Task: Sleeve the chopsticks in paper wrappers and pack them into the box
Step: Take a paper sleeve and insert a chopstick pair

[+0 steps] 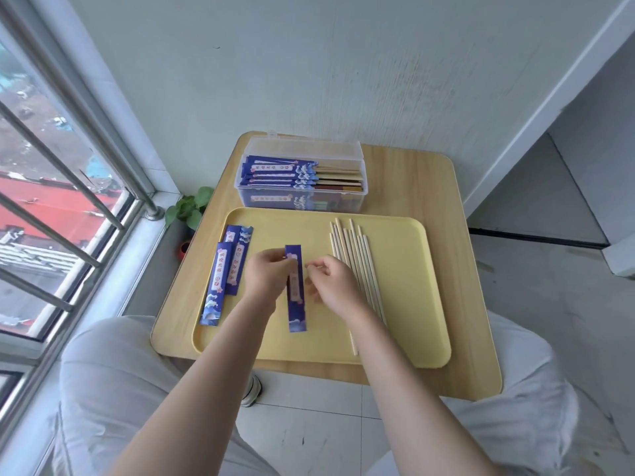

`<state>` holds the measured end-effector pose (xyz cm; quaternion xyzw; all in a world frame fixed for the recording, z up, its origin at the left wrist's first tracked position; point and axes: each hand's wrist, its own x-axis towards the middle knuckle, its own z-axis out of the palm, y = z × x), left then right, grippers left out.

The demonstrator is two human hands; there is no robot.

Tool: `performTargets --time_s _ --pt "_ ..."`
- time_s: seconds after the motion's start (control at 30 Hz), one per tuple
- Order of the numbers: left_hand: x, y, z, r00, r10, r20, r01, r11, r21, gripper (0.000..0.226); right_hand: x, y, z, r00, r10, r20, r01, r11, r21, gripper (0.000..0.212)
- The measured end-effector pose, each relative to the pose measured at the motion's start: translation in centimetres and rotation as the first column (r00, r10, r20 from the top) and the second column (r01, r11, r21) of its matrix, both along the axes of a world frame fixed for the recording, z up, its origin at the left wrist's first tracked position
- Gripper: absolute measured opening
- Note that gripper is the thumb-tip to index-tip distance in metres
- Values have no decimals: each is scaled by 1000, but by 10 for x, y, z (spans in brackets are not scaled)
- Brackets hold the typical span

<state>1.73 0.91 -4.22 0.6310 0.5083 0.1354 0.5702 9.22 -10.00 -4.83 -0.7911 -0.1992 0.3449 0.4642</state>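
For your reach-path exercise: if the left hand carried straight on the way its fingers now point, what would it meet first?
The left hand points right, pinching the upright wrapper. Past that wrapper, it would likely meet the right hand first, close beside it; the chopsticks lie further on. Depth is unclear.

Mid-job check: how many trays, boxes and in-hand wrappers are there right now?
yellow plastic tray: 1
clear plastic lidded box: 1
blue paper wrapper pinched by the left hand: 1
Total: 3
The loose wrappers and bare chopsticks overlap too much to count.
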Motion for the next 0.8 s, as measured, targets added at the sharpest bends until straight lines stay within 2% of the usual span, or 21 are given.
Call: performTargets --time_s 0.03,0.07,0.13,0.23,0.3,0.4,0.43,0.47,0.5,0.53,0.57,0.6,0.63,0.7,0.77,0.8 --pt "0 -3 2 990 80 116 -58 981 -187 18 1 -3 4 997 16 -82 -14 1000 25 18" --pt "0 -6 4 972 142 185 -86 956 -279 13 1 -6 7 988 49 -143 -44 998 37 25" --pt "1 -8 8 956 234 177 -175 939 -294 11 0 -11 10 968 136 -211 -133 991 31 43" --pt "4 -7 7 906 400 137 -336 878 -341 12 -1 -14 10 968 240 -76 -246 964 -96 52" --pt "6 -3 6 872 469 142 -393 842 -368 14 0 -15 9 971 234 49 -224 962 -158 46" --pt "4 5 3 844 516 148 -425 812 -401 16 7 -18 10 984 142 110 -133 987 -85 32" --pt "3 7 3 841 521 148 -423 803 -420 28 10 -19 11 988 107 109 -102 993 -53 26" --pt "2 9 1 864 488 124 -411 826 -386 45 13 -21 14 991 82 108 -79 996 -32 20" --pt "0 8 0 921 385 60 -361 901 -240 58 16 -22 15 992 68 110 -66 998 -18 15" --pt "-3 7 0 971 235 -36 -235 972 -8 64 19 -24 17 991 61 119 -60 998 -8 17" --pt "-5 3 1 989 96 -111 -70 972 223 61 22 -25 19 991 54 126 -54 999 -3 24" --pt "-6 -1 3 990 -27 -138 80 916 393 51 26 -26 20 991 44 123 -44 999 -4 31" --pt "-7 -4 6 978 -154 -142 203 863 463 38 29 -27 20 992 38 117 -37 999 -14 35" --pt "-6 -13 12 906 -400 -140 419 797 436 24 31 -27 20 995 45 91 -41 998 -52 37" --pt "-2 -22 13 801 -567 -192 590 692 416 25 30 -23 18 997 31 64 -26 997 -68 39" --pt "0 -26 12 766 -598 -235 633 638 439 25 29 -22 16 998 18 56 -14 997 -72 41"
